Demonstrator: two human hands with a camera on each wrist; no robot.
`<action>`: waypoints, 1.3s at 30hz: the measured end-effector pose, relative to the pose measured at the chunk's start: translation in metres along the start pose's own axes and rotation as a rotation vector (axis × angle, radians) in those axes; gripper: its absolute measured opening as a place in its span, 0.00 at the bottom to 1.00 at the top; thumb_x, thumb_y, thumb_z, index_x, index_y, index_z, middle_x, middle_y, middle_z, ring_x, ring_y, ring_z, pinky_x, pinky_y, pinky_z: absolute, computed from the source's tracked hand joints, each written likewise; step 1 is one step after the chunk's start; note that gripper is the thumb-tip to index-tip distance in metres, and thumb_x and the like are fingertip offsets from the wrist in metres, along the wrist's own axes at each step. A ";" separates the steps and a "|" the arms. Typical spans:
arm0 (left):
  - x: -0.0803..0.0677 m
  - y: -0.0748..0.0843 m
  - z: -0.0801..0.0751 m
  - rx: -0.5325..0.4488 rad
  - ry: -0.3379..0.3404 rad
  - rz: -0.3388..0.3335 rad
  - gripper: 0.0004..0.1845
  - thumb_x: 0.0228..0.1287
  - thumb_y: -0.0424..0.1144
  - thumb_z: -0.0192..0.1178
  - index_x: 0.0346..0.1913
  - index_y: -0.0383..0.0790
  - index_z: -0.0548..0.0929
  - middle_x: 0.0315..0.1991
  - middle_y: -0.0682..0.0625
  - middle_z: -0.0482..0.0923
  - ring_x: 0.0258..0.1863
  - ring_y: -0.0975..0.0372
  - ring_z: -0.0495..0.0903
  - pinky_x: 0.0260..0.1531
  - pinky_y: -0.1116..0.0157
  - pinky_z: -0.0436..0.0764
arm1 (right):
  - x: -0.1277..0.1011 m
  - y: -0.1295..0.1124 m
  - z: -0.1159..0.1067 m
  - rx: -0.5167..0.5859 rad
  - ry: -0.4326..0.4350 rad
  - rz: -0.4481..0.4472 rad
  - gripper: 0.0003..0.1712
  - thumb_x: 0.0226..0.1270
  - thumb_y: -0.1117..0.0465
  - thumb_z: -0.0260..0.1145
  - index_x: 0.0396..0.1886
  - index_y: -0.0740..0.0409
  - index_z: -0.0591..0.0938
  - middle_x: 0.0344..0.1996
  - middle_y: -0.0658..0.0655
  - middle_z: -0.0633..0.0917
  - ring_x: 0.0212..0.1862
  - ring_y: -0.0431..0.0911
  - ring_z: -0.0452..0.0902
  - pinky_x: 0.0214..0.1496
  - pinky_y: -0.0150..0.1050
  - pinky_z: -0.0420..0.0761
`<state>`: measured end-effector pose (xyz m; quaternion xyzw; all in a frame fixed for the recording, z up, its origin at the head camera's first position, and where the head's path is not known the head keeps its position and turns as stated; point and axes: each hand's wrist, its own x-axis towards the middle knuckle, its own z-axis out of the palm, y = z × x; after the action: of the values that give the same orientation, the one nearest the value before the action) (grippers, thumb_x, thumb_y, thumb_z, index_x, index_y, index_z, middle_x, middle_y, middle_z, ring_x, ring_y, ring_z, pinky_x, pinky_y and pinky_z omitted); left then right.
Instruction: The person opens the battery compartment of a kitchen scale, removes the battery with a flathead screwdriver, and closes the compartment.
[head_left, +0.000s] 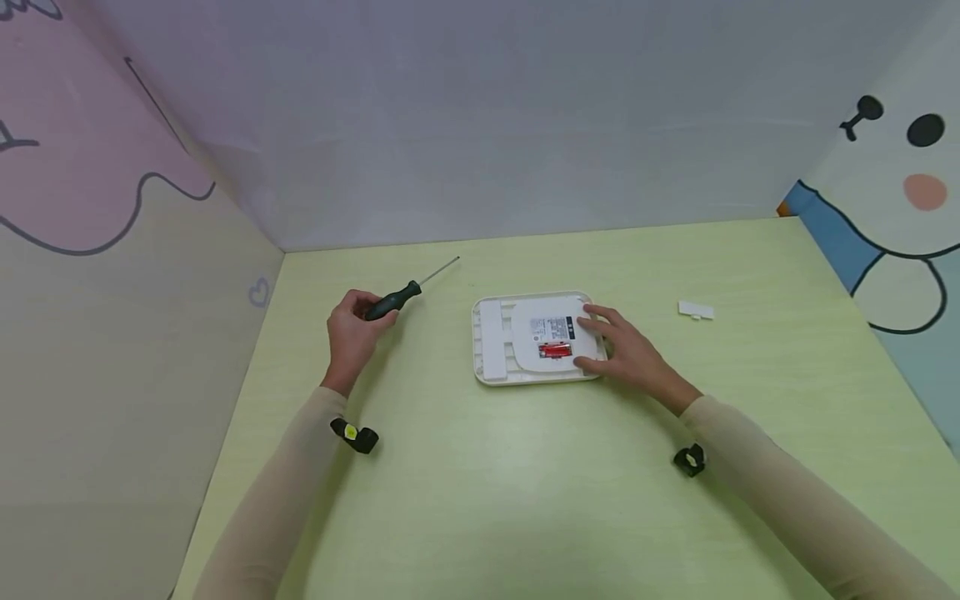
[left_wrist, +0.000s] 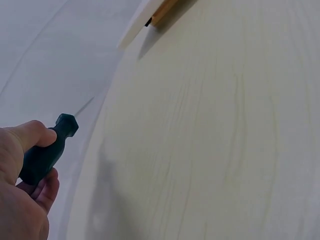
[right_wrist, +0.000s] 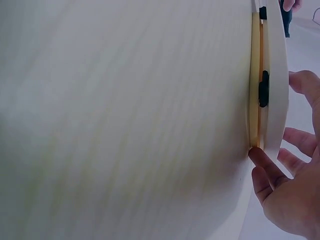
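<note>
A flat white square device (head_left: 525, 337) lies bottom-up in the middle of the table, showing a printed label and a red battery (head_left: 555, 351) in an open compartment. My right hand (head_left: 618, 346) rests on its right edge with straight, spread fingers; the right wrist view shows those fingers (right_wrist: 300, 150) against the device's rim (right_wrist: 275, 80). My left hand (head_left: 352, 329) grips the black handle of a screwdriver (head_left: 397, 298) left of the device, shaft pointing up and right. The left wrist view shows the handle (left_wrist: 47, 150) in my fist (left_wrist: 25, 185).
A small white cover piece (head_left: 696, 311) lies on the table to the right of the device. The yellow-green table (head_left: 525, 483) is walled by panels at the back, left and right. A black wrist camera sits on each forearm.
</note>
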<state>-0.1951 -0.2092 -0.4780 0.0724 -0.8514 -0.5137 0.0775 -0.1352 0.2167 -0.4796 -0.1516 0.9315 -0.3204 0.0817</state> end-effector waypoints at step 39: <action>0.006 -0.026 0.017 0.154 -0.049 -0.055 0.21 0.54 0.36 0.71 0.48 0.36 0.76 0.44 0.40 0.78 0.46 0.50 0.75 0.53 0.55 0.73 | 0.001 0.003 0.003 -0.009 0.008 -0.004 0.42 0.59 0.47 0.72 0.69 0.62 0.70 0.74 0.60 0.61 0.73 0.62 0.56 0.68 0.64 0.63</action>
<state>-0.2039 -0.2077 -0.5090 0.0887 -0.8878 -0.4502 0.0369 -0.1357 0.2168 -0.4835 -0.1524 0.9330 -0.3169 0.0764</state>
